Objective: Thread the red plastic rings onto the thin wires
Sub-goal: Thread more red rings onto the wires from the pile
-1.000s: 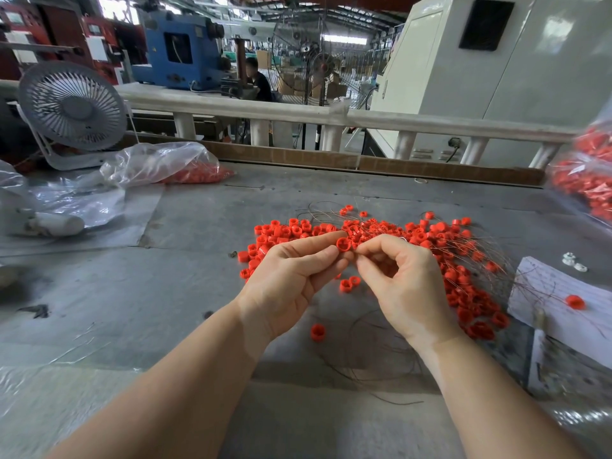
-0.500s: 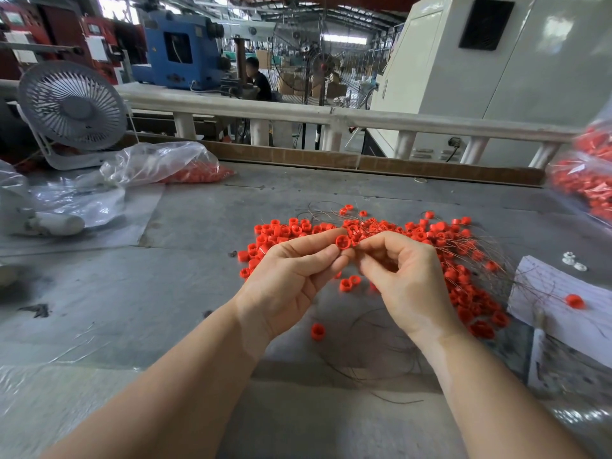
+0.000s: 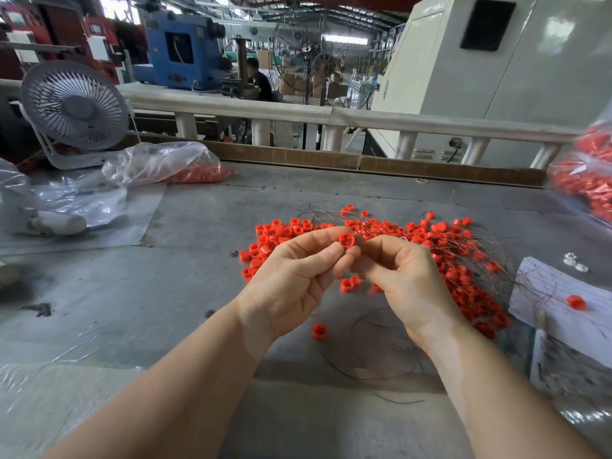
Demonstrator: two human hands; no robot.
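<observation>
- The left hand [image 3: 291, 279] pinches one red ring [image 3: 346, 240] between thumb and the tips of the fingers, lifted above the surface [image 3: 185, 279], with the open face of the ring turned toward the camera.
- The right hand [image 3: 405, 276] has its fingers curled and pressed together just beside the ring. I judge it pinches the end of a thin wire, but the wire between its fingers is too fine to see here.
- The other rings [image 3: 430, 246] lie in a loose pile on the surface behind and to the right of the hands. Thin wires [image 3: 371, 352] curl on the surface below the hands and run through the pile.
- The ring looks small, light and stiff, made of smooth plastic. It can slip or jump away, so it is better to hold it by the outer wall and leave the hole free.
- The wire seems very thin and springy. I think it bends easily, so the hand should grip it close to the tip, otherwise the end will wander when it meets the hole.
- A clear bag [image 3: 159, 167] with more red pieces lies far to the left.
</observation>
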